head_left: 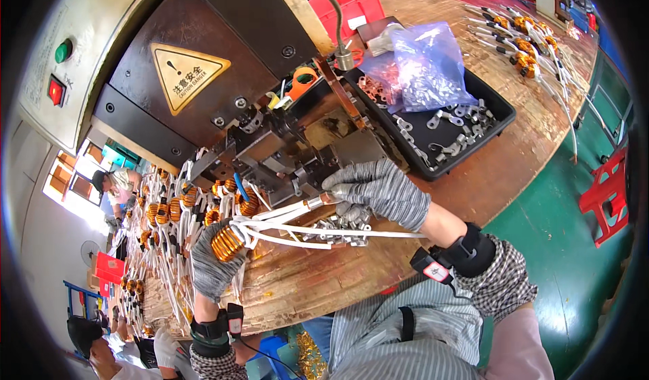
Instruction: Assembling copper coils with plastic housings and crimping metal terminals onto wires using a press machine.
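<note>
Currently, left hand [213, 272] clasps copper coil [228, 243]; right hand [382, 192] pinches metal lug [314, 203] at tip. White wires [280, 215] run from coil to lug, long axis toward 2 o'clock. Press [267, 145] near lug, at 11 o'clock; right hand nearer it.

The gloves [387, 187] are grey-striped, coil [227, 244] copper-orange, leads [287, 213] white.
</note>
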Motion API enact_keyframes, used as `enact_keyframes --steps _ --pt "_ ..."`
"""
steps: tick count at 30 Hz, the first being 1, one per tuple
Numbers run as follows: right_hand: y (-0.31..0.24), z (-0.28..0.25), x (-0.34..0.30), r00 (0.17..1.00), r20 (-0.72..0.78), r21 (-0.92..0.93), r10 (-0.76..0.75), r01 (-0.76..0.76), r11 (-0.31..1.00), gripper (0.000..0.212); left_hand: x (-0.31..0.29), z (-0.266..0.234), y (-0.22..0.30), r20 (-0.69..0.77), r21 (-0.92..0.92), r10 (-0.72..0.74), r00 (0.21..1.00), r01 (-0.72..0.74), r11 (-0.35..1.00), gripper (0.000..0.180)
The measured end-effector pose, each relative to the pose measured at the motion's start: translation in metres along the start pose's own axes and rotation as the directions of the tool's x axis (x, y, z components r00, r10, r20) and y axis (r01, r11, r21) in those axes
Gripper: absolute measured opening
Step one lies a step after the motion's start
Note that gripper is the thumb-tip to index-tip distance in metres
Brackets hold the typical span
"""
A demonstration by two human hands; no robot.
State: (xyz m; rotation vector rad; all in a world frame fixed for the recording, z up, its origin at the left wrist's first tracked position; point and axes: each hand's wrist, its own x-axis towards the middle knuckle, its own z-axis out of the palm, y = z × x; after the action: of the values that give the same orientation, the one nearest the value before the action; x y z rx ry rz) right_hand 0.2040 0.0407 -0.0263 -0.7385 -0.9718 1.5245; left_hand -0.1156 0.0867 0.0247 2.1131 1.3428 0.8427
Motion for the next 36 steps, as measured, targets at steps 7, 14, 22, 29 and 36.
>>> enact_keyframes --steps 7,14,22,29,36 --pt "-0.001 -0.008 0.043 0.999 0.030 0.032 0.019 -0.020 0.999 0.020 0.026 -0.007 -0.021 0.031 -0.048 -0.070 0.997 0.071 0.996 0.050" --pt "0.004 -0.009 0.063 0.999 -0.022 0.041 0.025 -0.024 0.999 0.016 0.041 -0.009 -0.022 0.061 0.069 -0.113 0.992 0.109 0.992 0.048" --pt "0.011 -0.010 0.068 0.995 -0.066 -0.093 -0.068 0.062 0.994 0.015 0.041 -0.009 -0.029 0.045 0.121 -0.116 0.992 0.110 0.987 0.049" --pt "0.003 -0.013 0.068 0.998 -0.059 -0.209 -0.035 0.022 0.978 0.015 0.039 -0.008 -0.023 0.084 0.117 -0.134 0.987 0.124 0.985 0.048" --pt "-0.001 -0.019 0.065 1.000 -0.020 -0.237 -0.021 0.016 0.971 0.019 0.038 -0.006 -0.027 0.029 0.101 -0.068 0.997 0.065 0.993 0.049"
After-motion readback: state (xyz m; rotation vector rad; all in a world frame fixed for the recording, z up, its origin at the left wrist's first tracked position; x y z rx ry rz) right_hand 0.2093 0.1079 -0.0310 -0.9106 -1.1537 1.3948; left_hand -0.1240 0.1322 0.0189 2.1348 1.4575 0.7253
